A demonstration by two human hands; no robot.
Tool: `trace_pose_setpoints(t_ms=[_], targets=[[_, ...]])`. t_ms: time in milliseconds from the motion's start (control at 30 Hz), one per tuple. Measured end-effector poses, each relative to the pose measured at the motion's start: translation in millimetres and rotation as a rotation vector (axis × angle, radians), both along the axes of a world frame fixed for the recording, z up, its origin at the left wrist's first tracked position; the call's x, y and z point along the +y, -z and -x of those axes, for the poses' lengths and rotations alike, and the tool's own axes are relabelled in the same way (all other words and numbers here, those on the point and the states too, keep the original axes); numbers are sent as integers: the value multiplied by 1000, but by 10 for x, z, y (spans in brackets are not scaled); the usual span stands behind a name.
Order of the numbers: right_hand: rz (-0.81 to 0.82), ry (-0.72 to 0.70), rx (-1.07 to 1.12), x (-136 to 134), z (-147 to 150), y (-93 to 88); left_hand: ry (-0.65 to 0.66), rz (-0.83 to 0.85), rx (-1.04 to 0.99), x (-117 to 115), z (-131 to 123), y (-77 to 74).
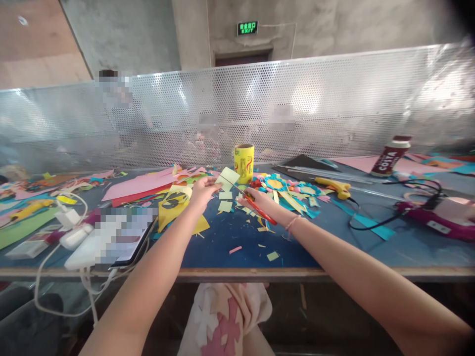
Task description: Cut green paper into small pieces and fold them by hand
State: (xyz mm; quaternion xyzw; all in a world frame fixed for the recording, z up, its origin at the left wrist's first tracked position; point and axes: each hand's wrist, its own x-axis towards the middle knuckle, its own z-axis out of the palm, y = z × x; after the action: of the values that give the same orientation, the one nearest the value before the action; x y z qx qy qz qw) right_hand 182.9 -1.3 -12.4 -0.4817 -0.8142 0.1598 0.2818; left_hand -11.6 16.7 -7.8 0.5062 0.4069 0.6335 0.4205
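Between the fingers of my left hand point(204, 191) is a piece of pale green paper point(227, 175), held up off the table. My right hand point(260, 201) grips a pair of scissors point(262, 211) with red handles. Their blades point up and left, to the paper's lower edge; whether they are cutting cannot be made out. Just below lie small pale green paper squares point(225, 206). A yellow cardboard tube point(244, 163) stands upright behind my hands. Yellow paper with cut-out shapes point(173, 212) lies beside my left wrist.
Paper flowers and scraps point(276, 184) are heaped right of the tube. A yellow glue gun point(332, 187), a tilted brown bottle point(392, 155) and a purple power strip point(434, 220) lie farther right. Phones and white cables point(79, 269) crowd the left front. A perforated metal panel point(237, 106) closes the back.
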Motion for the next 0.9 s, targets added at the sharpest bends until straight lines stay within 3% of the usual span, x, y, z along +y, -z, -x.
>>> trace_pose_setpoints(t_ms=[900], targets=[[-71,-17,-31,52,-65,25,-10,-20,36,70,35,59]])
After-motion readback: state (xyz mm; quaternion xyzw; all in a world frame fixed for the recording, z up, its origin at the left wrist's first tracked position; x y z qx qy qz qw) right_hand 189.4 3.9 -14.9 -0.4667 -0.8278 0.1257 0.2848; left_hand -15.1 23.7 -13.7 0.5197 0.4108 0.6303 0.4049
